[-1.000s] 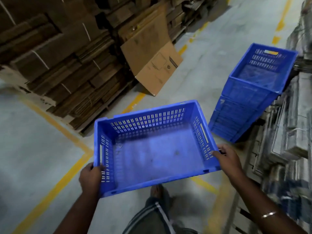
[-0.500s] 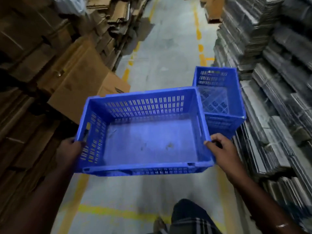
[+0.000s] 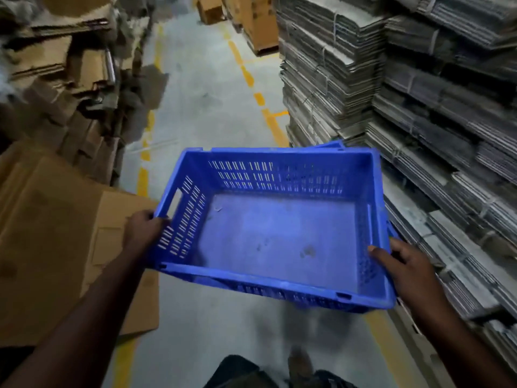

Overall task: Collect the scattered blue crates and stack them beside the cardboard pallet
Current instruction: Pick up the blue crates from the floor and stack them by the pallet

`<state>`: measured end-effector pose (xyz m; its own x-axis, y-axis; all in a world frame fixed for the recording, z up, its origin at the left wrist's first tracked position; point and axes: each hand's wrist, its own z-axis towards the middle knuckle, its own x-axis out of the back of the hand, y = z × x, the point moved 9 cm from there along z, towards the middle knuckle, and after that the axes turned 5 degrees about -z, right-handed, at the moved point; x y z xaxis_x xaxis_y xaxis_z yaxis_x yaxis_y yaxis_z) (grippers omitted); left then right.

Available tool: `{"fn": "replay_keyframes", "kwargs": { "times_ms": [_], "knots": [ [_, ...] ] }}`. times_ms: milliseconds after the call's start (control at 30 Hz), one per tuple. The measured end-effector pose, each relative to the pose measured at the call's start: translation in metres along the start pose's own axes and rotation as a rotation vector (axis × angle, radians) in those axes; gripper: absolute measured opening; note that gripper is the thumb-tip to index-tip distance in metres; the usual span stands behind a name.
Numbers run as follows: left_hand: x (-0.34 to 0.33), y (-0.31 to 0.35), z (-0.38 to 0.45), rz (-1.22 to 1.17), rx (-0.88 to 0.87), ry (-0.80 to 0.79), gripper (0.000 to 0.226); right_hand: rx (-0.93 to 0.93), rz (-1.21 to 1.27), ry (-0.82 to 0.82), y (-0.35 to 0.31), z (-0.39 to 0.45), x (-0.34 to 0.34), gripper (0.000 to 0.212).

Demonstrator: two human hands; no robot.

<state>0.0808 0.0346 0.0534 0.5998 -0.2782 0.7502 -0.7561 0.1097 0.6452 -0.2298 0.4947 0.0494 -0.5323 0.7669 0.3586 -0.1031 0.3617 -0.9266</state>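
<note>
I hold an empty blue slotted crate (image 3: 274, 236) in the air with both hands. My left hand (image 3: 144, 228) grips its left end wall by the handle slot. My right hand (image 3: 402, 267) grips its right end wall, thumb over the rim. The crate hangs over the stack of blue crates (image 3: 331, 144), which stands against the grey flattened-cardboard pallet stack (image 3: 419, 141) on the right. Only a sliver of that stack's far rim shows behind the held crate.
Brown flattened cartons (image 3: 56, 225) lean on the left, with piled brown cardboard (image 3: 70, 79) behind them. A grey floor aisle (image 3: 201, 102) with yellow lines runs ahead between the piles. Brown boxes (image 3: 260, 23) stand far down the aisle. My legs show at the bottom.
I have walked forward and the held crate has moved right, over the stacked crates, covering them almost entirely. Both hands keep their grip.
</note>
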Motion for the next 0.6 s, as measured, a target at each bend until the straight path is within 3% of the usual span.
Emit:
{"fn": "replay_keyframes", "kwargs": {
  "times_ms": [67,200,233,333,367,467,600],
  "knots": [
    [-0.019,0.027,0.031,0.007,-0.035,-0.07,0.022,-0.035,-0.007,0.045,-0.003,0.011,-0.005,0.02],
    [-0.06,0.069,0.119,0.013,-0.104,-0.16,0.038,-0.164,-0.076,0.151,0.011,0.028,-0.021,0.083],
    [-0.069,0.078,0.141,0.021,-0.127,-0.178,0.04,-0.204,-0.078,0.18,0.012,0.03,-0.028,0.08],
    [-0.099,0.113,0.197,0.01,-0.232,-0.246,0.031,-0.321,-0.041,0.28,0.011,0.032,-0.059,0.029],
    [-0.109,0.126,0.215,0.005,-0.26,-0.281,0.027,-0.36,-0.031,0.312,0.014,0.032,-0.07,0.021],
    [-0.132,0.157,0.254,0.037,-0.325,-0.373,0.025,-0.42,0.023,0.48,0.01,0.032,-0.094,0.019],
    [-0.16,0.205,0.295,0.09,-0.429,-0.464,0.04,-0.499,0.039,0.639,0.0,0.031,-0.123,0.028]
  ]
}}
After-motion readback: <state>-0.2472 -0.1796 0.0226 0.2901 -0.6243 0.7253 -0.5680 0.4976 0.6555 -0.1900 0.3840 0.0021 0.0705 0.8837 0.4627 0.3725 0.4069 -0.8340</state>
